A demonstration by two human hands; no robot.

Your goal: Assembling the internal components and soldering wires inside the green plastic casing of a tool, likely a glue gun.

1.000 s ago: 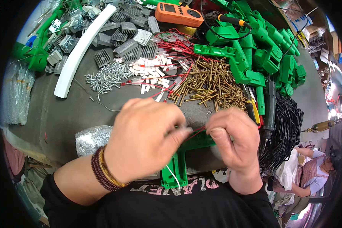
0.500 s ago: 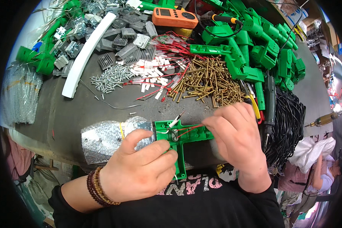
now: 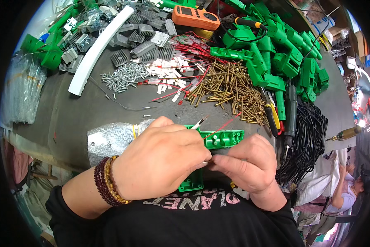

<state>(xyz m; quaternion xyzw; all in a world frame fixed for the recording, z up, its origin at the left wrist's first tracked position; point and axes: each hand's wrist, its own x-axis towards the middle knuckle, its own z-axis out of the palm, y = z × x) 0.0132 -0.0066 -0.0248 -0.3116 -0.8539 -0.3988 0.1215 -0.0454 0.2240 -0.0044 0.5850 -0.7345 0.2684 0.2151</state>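
Note:
My left hand [image 3: 164, 158] reaches over the open green plastic housing [image 3: 224, 139], hiding its left part. Its thumb and fingertips are pinched together, meeting the pinched fingertips of my right hand [image 3: 248, 164] just below the housing's right arm. Between them is a thin wire end, mostly covered by the fingers. One red wire [image 3: 224, 124] sticks up loose from the housing towards the upper right. A white-sleeved wire [image 3: 199, 122] with a bare tip pokes out above my left knuckles. Bubble wrap [image 3: 109, 142] with a yellow band lies left of the housing, partly behind my left hand.
Beyond my hands lie piles of brass-coloured screws [image 3: 234, 88], silver screws [image 3: 121, 77], white connectors [image 3: 168, 72] and grey heat sinks [image 3: 146, 45]. Green housings [image 3: 285, 57], an electric screwdriver [image 3: 291, 111] and black cables [image 3: 306, 136] are at right. An orange meter [image 3: 195, 17] sits at the back.
My left hand has moved right across the housing, and my right hand has come down and inward, so their fingertips now meet. One red wire now stands free of my right hand.

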